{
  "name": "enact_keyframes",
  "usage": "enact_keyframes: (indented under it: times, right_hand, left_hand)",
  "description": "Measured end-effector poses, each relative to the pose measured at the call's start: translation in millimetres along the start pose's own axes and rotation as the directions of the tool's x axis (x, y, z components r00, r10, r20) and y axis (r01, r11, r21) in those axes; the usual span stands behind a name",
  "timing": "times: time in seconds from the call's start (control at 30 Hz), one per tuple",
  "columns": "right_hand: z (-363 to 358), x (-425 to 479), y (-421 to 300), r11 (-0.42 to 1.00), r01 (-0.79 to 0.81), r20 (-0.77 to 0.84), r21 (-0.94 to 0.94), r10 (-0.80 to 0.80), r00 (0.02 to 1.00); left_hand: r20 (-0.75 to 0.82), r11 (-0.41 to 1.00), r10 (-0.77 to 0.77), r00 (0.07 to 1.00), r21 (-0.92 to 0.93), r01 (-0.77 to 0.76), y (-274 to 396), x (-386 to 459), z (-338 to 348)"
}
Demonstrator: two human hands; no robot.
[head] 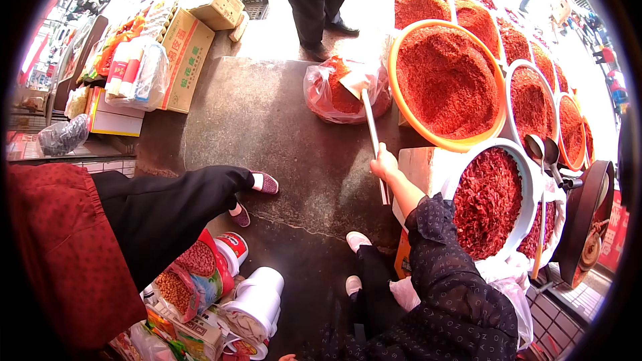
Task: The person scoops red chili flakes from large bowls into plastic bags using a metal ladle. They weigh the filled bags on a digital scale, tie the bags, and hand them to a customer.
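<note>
My right hand (384, 162) is closed around the metal handle of a long scoop (370, 115), right of the middle. The scoop's broad blade lies over red chili flakes (342, 91) in a clear plastic bag (321, 105) on the floor. Beside the bag stands an orange-rimmed basin (396, 85) heaped with ground chili. A pale grey basin (527, 195) of coarser dried chili pieces is next to my right arm. Only a little of my left hand (288, 357) shows at the bottom edge, so what it does is hidden.
One person in dark trousers (313, 0) stands beyond the bag; another in a red top (75, 240) is at the left. White buckets (258, 291) and packaged goods stand low at the left. Cardboard boxes (188, 55) are at the upper left, and more chili basins line the right.
</note>
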State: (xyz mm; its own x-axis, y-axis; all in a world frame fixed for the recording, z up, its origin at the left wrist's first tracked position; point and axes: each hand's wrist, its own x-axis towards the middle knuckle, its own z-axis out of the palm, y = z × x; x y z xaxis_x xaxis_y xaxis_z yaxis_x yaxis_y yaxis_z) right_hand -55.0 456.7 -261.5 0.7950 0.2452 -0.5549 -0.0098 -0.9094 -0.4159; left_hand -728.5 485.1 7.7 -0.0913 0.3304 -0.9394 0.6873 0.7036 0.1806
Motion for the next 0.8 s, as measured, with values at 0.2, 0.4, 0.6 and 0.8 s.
enact_keyframes:
  times: [0.2,0.4,0.6,0.8]
  right_hand:
    - [-3,-6,11,0.960,0.152,-0.085,-0.237,-0.176,0.981]
    - [-3,-9,7,0.957,0.135,-0.254,-0.256,-0.202,0.946]
    - [-11,43,-32,0.978,0.128,-0.267,-0.167,-0.169,0.949]
    - [-31,127,-92,0.964,0.247,-0.273,0.097,-0.213,0.938]
  left_hand:
    - [0.030,0.999,0.045,0.999,-0.021,-0.044,-3,5,-3]
    - [0.025,0.993,0.058,0.998,-0.105,-0.055,2,5,2]
    - [0.082,0.980,0.150,0.985,-0.148,-0.137,-36,12,-10]
    - [0.003,0.993,-0.016,1.000,-0.117,0.017,-54,6,-12]
